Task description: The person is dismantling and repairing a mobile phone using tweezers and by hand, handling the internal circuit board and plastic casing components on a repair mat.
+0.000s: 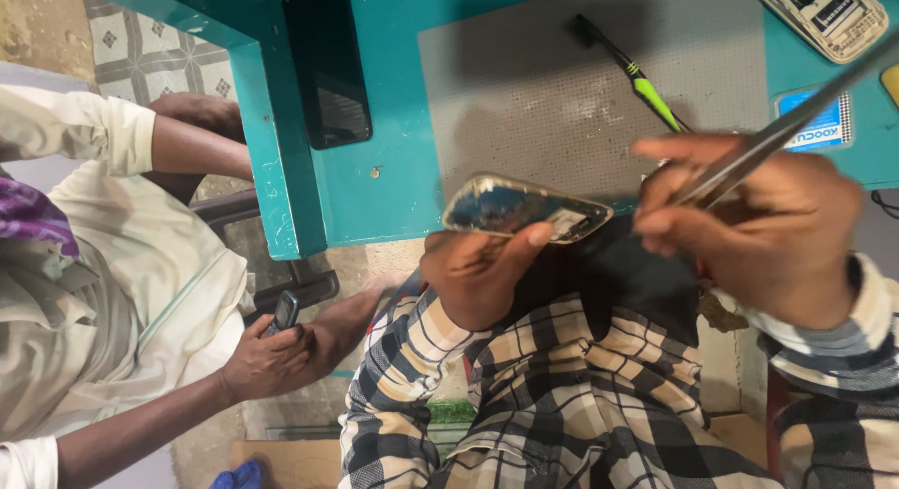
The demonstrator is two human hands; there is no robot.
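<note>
My left hand (478,274) grips opened phone (524,208) by its near edge, thumb on top. Right hand (758,217) pinches tweezers (787,124), tips just right of phone, above my lap.

Four phones show in all: one opened phone (524,211) with its insides bare, one black phone (327,63) lying face up on the teal table (393,194), one pale opened handset (832,16) at the table's far corner, and one small dark handset (286,311) held by a neighbour. There is one pair of metal tweezers (787,128), one green-and-black brush (632,72), one grey mat (524,96) and one blue card (817,124). Hands number four: the person's left hand (478,274) and right hand (758,222), plus two hands of the neighbour, one hand (272,358) on the small handset and another hand (201,110) by the table's edge.
</note>
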